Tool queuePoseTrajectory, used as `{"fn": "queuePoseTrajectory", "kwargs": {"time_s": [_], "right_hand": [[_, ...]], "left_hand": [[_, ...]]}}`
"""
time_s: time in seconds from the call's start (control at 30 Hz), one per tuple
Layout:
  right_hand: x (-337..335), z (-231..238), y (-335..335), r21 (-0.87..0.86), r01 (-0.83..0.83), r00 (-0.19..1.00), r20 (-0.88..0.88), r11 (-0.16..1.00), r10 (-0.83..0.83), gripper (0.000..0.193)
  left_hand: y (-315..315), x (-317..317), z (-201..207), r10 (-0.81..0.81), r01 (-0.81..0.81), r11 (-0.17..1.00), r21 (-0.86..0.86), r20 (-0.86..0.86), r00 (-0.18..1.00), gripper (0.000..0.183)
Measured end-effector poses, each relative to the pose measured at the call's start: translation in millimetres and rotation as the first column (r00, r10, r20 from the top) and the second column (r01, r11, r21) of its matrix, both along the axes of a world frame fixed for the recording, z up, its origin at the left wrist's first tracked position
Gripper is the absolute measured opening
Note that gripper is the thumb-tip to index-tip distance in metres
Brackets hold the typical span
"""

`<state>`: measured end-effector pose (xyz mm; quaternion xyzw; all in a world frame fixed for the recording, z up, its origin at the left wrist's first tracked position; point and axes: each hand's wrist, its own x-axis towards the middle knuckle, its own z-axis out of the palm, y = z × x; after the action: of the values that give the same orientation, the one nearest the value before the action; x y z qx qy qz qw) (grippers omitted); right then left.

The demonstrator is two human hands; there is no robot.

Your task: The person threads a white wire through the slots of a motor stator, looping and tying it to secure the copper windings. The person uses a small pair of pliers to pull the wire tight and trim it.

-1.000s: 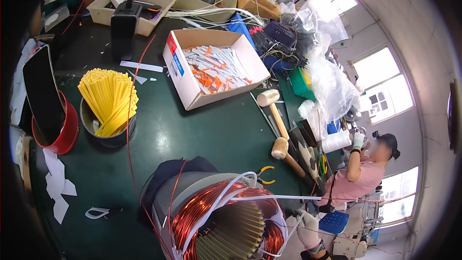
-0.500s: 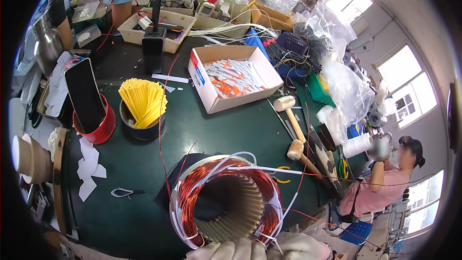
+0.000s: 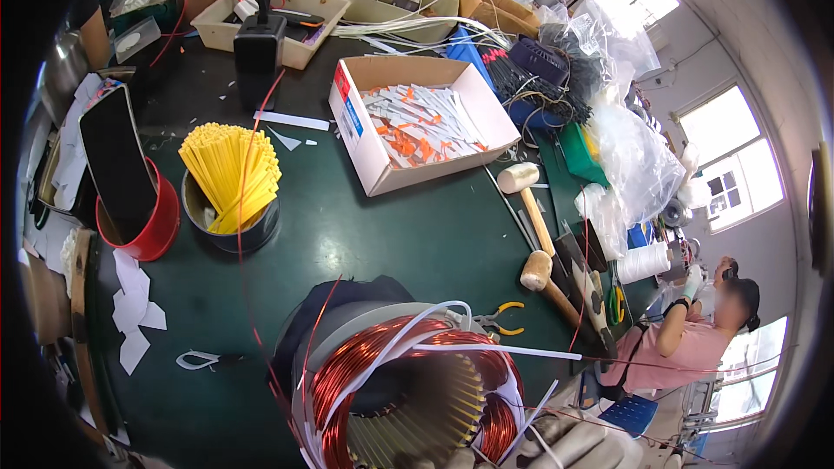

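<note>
Stator [image 3: 439,408], copper-wound, sits just left of the gloved right hand [image 3: 585,445], whose grip I cannot tell.

The right hand's fingers [image 3: 580,445] have shifted rightward beside the copper coil [image 3: 334,373].

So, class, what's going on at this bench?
A person's gloved right hand is at the lower right of a copper-wound motor stator, near its loose white sleeving; whether it grips anything is unclear. The stator's open bore faces the wearer, with dark cloth behind it. Yellow-handled pliers and two mallets lie beyond on the green workbench. A co-worker in pink is off to the right.
</note>
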<state>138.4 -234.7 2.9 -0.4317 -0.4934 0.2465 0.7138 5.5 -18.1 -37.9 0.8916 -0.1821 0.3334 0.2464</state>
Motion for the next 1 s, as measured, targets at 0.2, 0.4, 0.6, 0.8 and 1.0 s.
{"fn": "queuePoseTrajectory", "kwargs": {"time_s": [0.2,0.4,0.6,0.8,1.0], "right_hand": [[5,4,7,0.036,-0.103,0.992,-0.069,0.994,0.106,0.041],[7,-2,9,0.085,-0.016,0.999,-0.044,0.996,0.02,0.035],[-1,-16,13,0.184,0.126,0.991,0.029,0.975,-0.133,0.032],[-22,9,28,0.19,0.163,0.982,0.064,0.968,-0.177,0.036],[-35,12,33,0.072,-0.003,0.997,-0.071,0.997,0.009,0.055]], "left_hand": [[2,3,-7,-0.025,0.018,0.995,0.098,0.07,0.997,0.034],[6,4,-8,-0.057,0.047,0.989,0.141,0.064,0.996,0.033],[-5,1,-15,-0.067,0.058,0.992,0.112,0.074,0.995,0.034],[23,9,13,-0.171,0.171,0.985,0.006,-0.057,0.984,0.024],[25,18,19,-0.192,0.128,0.96,-0.25,-0.251,0.949,0.021]]}}
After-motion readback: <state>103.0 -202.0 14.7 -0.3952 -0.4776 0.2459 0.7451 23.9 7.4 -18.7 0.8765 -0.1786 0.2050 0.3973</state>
